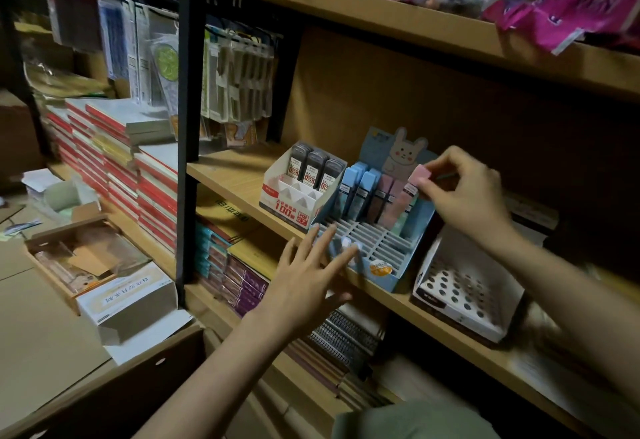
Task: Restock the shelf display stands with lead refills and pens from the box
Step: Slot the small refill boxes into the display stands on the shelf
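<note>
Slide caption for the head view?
Right hand pinches a pink lead-refill case in the blue display stand; left hand open.

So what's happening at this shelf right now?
A person is restocking a blue bunny display stand on a wooden shelf. The right hand pinches a pink lead refill case at its top, in the stand's back row. The left hand reaches open toward the stand's empty front slots. A white perforated stand alongside holds nothing.
</note>
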The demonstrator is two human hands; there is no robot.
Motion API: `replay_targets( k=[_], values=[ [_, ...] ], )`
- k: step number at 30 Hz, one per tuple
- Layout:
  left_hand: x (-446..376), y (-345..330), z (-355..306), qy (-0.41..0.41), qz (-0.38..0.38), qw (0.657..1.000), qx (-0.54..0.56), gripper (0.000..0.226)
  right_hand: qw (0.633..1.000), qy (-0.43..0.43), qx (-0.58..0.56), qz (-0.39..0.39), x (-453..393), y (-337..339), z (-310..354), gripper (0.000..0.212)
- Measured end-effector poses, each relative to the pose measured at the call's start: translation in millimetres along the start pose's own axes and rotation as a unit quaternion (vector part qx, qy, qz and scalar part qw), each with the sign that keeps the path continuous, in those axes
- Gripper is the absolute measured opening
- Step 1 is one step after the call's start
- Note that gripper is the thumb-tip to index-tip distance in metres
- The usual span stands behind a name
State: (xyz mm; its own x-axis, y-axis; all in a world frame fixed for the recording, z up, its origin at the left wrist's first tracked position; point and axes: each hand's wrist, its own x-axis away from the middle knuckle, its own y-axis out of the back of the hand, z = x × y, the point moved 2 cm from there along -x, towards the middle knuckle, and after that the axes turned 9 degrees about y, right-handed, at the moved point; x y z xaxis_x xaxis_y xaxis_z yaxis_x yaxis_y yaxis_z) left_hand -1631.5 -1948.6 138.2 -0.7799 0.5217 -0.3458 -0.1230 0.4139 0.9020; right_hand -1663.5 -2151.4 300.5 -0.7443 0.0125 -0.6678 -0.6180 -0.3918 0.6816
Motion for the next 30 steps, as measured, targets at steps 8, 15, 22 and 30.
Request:
replay_targets(
  k=[8,15,22,30],
  values=[
    [-4,-12,13,-0.002,0.011,1.0,-0.001,0.069,0.998,0.042,0.054,0.01,1,-46,-15,0.016],
    [-5,-16,15,0.004,0.001,1.0,0.009,0.066,0.998,0.035,0.056,0.011,-10,-55,-23,0.016],
    [-3,-18,16,0.002,-0.002,1.0,0.031,0.065,0.998,-0.012,0.055,0.009,-14,-75,-27,0.008],
    [-4,-21,14,0.003,0.019,0.999,0.045,0.069,0.995,0.001,0.099,-0.011,-8,-78,-22,0.016]
  ],
)
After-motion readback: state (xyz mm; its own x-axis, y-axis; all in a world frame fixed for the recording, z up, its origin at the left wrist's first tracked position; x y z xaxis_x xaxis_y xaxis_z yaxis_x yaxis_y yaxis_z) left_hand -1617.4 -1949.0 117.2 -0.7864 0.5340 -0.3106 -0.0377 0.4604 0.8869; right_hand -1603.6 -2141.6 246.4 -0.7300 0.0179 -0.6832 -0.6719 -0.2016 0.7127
